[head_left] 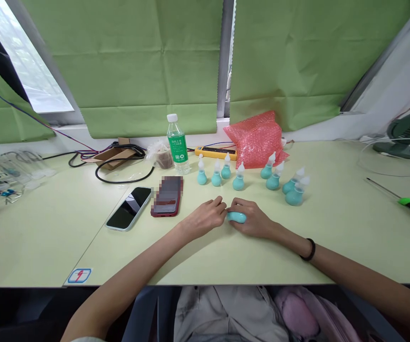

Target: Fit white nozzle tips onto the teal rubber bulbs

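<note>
My right hand (252,219) lies on the pale green table (48,237) with its fingers wrapped round a teal rubber bulb (236,217). My left hand (206,217) rests just left of it, fingertips pinched together at the bulb's left end; what they pinch is hidden. Behind the hands stand several teal bulb aspirators (238,178) with white translucent tips, in a loose row. The ones at the right (295,192) lean to the side.
Two phones (129,208) (167,195) lie left of my hands. A water bottle (177,145), pink bubble wrap (256,137), a yellow power strip (215,152) and black cables (119,164) line the back. A green-handled screwdriver (409,206) and a fan (406,135) are at right.
</note>
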Demonstrator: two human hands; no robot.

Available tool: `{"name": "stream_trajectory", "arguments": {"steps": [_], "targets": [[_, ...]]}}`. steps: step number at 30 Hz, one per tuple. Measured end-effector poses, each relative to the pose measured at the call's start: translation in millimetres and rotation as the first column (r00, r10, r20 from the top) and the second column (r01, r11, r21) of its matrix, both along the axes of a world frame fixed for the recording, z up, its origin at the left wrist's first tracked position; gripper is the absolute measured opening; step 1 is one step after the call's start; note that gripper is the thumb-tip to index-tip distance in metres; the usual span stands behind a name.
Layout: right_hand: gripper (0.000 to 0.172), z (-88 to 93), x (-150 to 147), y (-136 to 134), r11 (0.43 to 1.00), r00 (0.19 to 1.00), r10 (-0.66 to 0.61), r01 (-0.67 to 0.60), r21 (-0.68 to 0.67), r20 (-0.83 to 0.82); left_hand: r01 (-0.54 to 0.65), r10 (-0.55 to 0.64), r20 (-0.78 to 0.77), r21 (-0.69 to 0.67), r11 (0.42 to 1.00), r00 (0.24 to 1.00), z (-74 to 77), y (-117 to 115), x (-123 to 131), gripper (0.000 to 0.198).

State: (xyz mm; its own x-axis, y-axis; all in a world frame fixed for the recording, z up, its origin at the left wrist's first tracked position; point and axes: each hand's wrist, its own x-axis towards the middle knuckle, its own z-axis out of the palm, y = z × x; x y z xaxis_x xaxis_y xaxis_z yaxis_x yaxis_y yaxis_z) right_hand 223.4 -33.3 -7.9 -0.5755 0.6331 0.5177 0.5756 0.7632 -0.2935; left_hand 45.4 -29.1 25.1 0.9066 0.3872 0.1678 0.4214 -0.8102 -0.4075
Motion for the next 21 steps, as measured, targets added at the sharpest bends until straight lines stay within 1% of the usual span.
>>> {"name": "stream_trajectory", "arguments": {"steps": [3,7,10,13,17,19,21], "targets": [[0.014,0.7,-1,-1,1.000,1.000,-0.006,0.006,-0.022,-0.019,-0.001,0.004,0.041,-0.058,0.998,0.999,-2.5,2,0,0.016],[0.017,1.0,-1,-1,0.998,1.000,-0.023,0.022,-0.063,-0.022,0.000,0.012,0.103,-0.114,0.993,0.995,-6.6,6,-1,0.016],[0.018,1.1,-1,1,0.995,0.998,-0.032,0.026,-0.097,-0.060,0.000,0.028,0.174,-0.161,0.987,0.984,-7.7,9,-2,0.015],[0.018,1.2,-1,3,0.989,0.991,-0.054,0.036,-0.142,-0.124,-0.024,0.085,0.272,-0.219,0.975,0.959,-6.4,11,-2,0.012],[0.017,0.3,0,4,0.979,0.979,-0.091,0.054,-0.197,-0.182,-0.049,0.173,0.388,-0.309,0.950,0.905,-2.3,12,-6,0.009],[0.017,-0.4,0,4,0.978,0.977,-0.093,0.053,-0.203,-0.194,-0.044,0.202,0.432,-0.349,0.936,0.879,-0.7,11,-8,0.011],[0.017,-0.9,1,4,0.979,0.975,-0.086,0.044,-0.198,-0.206,-0.029,0.204,0.446,-0.369,0.929,0.872,-0.8,10,-9,0.016]]}}
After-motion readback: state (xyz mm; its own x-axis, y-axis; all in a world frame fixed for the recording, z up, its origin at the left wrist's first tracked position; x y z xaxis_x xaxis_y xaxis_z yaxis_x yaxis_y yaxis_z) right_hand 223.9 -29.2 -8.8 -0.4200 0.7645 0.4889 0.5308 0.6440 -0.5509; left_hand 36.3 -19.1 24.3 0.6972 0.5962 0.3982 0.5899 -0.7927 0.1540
